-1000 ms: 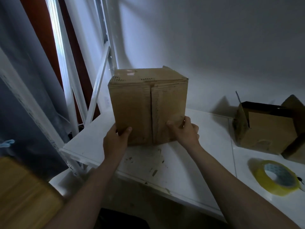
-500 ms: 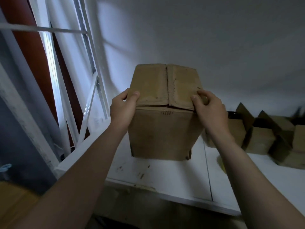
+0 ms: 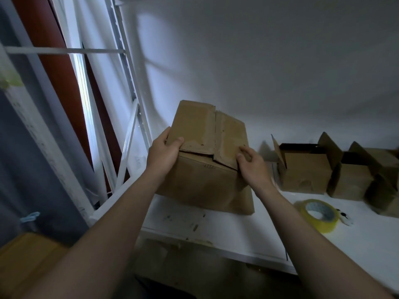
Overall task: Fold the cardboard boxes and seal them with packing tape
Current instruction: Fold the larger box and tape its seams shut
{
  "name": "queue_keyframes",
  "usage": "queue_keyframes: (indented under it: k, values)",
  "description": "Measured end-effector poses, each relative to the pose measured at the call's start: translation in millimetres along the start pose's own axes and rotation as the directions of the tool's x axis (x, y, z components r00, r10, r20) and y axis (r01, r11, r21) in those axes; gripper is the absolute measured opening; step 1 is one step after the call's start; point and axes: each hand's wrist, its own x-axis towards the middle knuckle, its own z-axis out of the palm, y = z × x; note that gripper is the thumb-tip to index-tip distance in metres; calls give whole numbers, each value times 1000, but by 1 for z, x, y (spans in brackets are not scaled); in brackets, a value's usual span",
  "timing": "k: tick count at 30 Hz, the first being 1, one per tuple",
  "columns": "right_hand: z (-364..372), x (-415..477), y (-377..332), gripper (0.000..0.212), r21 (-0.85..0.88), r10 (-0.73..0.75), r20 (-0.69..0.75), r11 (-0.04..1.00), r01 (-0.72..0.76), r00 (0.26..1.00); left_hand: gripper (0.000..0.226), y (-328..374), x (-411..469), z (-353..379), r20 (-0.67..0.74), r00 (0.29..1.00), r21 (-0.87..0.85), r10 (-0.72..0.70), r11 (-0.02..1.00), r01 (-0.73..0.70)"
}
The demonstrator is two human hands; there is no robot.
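Box (image 3: 205,169) at the desk's (image 3: 216,229) left edge looks light and kinda floppy; left grip (image 3: 163,153) wraps its top corner, right grip (image 3: 251,164) pinches the loose flap (image 3: 228,143), so I'd hold corners.

The box (image 3: 203,169) filled the shelf's (image 3: 226,234) left end, with the frame (image 3: 138,117) close on its left and the wall (image 3: 259,72) behind. Bare shelf lay in front. Right of a narrow gap, open boxes (image 3: 306,171) lined the wall, with the tape (image 3: 318,214) lying before them.
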Motion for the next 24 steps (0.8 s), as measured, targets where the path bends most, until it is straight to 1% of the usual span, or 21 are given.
queue_keyframes:
  k: [3,5,8,10,12,14,15,17,18,19,20,22,23,24]
  values:
    - [2,10,8,44,-73,-7,22,997,9,1000,40,-25,5,8,26,998,-5,-49,999,49]
    - [2,17,12,45,-143,-8,63,990,17,998,47,-40,7,16,39,993,3,-107,994,107]
    - [2,28,17,46,-218,1,122,976,25,992,56,-58,9,26,49,982,69,-185,981,182]
    - [5,33,18,45,-249,-7,147,968,44,989,53,-71,10,30,45,982,118,-183,977,177]
    - [9,41,18,42,-282,-27,183,956,79,983,44,-79,13,30,56,983,178,-174,971,161]
    - [10,51,17,36,-283,-44,223,953,107,974,39,-81,15,29,78,979,276,-191,947,163]
    - [9,58,17,34,-276,-57,239,953,124,969,41,-82,15,30,91,970,328,-226,926,185]
    - [2,67,16,29,-297,-75,264,942,155,962,61,-75,9,33,126,951,411,-281,888,208]
    - [-3,69,15,29,-322,-66,275,934,156,959,67,-70,2,34,155,946,447,-285,874,190]
    - [-8,71,14,30,-351,-63,288,921,167,956,65,-64,-7,35,189,947,467,-261,872,148]
    - [-12,71,11,32,-404,-50,300,898,174,953,55,-58,-17,36,224,950,458,-219,884,95]
    - [-17,66,5,36,-559,-8,323,806,198,946,37,-47,-38,41,279,957,392,-75,919,-42]
    - [-17,61,1,44,-625,21,329,754,201,944,30,-41,-48,43,317,948,366,-13,924,-110]
    - [-15,53,-5,57,-656,47,337,729,199,940,25,-38,-53,46,352,935,343,27,926,-156]
